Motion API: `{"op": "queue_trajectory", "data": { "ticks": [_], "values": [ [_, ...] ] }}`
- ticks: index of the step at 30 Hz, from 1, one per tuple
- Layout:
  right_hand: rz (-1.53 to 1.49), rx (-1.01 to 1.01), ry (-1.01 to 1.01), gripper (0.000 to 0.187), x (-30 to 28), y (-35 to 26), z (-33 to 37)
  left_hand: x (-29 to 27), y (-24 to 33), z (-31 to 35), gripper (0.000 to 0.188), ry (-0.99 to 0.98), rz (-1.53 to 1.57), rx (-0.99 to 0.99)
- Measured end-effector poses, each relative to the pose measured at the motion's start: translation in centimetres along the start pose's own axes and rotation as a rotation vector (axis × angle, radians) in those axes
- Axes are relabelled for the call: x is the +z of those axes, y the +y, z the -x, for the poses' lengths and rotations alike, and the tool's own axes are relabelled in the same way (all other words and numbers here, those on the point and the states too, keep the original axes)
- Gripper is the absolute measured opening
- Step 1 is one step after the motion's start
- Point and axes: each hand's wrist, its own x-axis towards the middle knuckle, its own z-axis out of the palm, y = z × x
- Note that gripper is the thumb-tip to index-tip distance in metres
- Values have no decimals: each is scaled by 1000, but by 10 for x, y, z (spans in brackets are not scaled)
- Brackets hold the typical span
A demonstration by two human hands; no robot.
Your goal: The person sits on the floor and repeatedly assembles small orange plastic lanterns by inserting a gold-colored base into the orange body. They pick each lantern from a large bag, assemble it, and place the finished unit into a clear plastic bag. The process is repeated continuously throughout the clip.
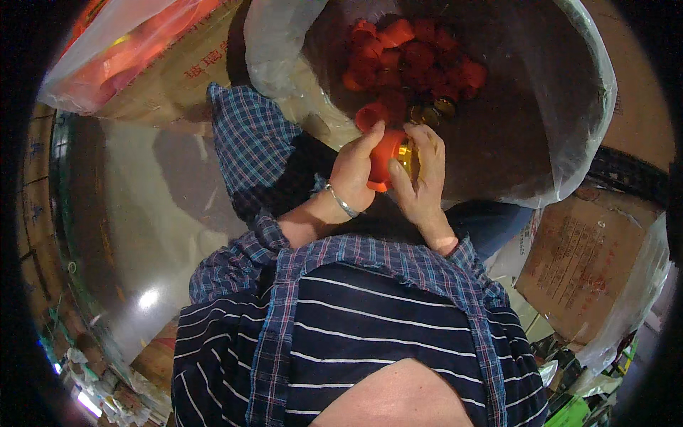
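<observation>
In front of my body, my left hand (348, 175) is wrapped round a red cup-shaped piece (384, 159), thumb along its top. A shiny gold ring or cap (405, 155) sits at the piece's right end. My right hand (425, 186) pinches that gold part between thumb and fingers. Whether the two parts are fixed together, I cannot tell. Just beyond my hands stands a wide container lined with a clear plastic bag (602, 96). Inside it lie several similar red pieces (416, 60) in a heap, with a few gold parts (430, 114) at the near side.
At upper left, a clear bag of red things (146, 46) rests by a cardboard box (188, 85). Blue plaid cloth (250, 132) covers my left leg. Another cardboard box (580, 263), partly wrapped in plastic, stands to the right. Cluttered items (569, 409) fill the lower right corner.
</observation>
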Motion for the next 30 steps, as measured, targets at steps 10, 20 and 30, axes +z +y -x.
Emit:
{"op": "queue_trajectory", "data": {
  "ticks": [10,20,30],
  "values": [
    [-181,74,55,52,16,0,0,12,-5,15,38,37,-352,385],
    [-1178,969,127,50,18,30,-6,-24,-11,-1,47,-381,-1396,834],
    [-111,94,34,43,16,31,-1,-5,-1,-20,40,28,-157,52]
  ]
}}
